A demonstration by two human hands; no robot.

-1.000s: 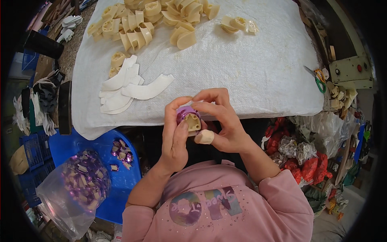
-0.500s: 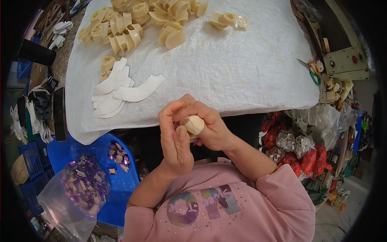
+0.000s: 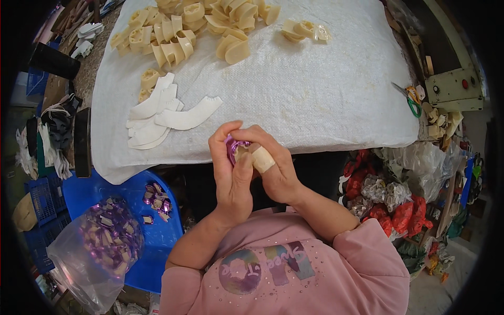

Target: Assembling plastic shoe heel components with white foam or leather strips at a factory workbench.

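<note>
Both hands meet at frame centre, just below the near edge of the white cloth (image 3: 325, 100). Left hand (image 3: 231, 178) upright, fingers curled up and over a small cream piece (image 3: 242, 153) with purple foil (image 3: 232, 145) on it. Right hand (image 3: 273, 168) comes in from the right, fingers wrapped over the top of the same piece, thumb with a tan bandage pressing on it. Both hands clamped on the piece, touching each other. Forearms rise from the lower edge, pink sleeves (image 3: 367, 268) pushed up.

Upper left on the cloth: heap of cream blocks (image 3: 184, 31). A smaller group of blocks (image 3: 302, 30) at top centre. White curved strips (image 3: 163, 113) lie left of centre on the cloth.

Lower left: clear bag (image 3: 100, 247) full of purple-wrapped pieces, leaning on a blue tray (image 3: 105, 189); a few wrapped pieces (image 3: 156, 197) loose on the tray. Blue crate (image 3: 42, 199) at the far left edge.

Right edge: scissors (image 3: 409, 100) with green and orange handles just off the cloth. Below them, bags of red and silver scraps (image 3: 383, 194).
</note>
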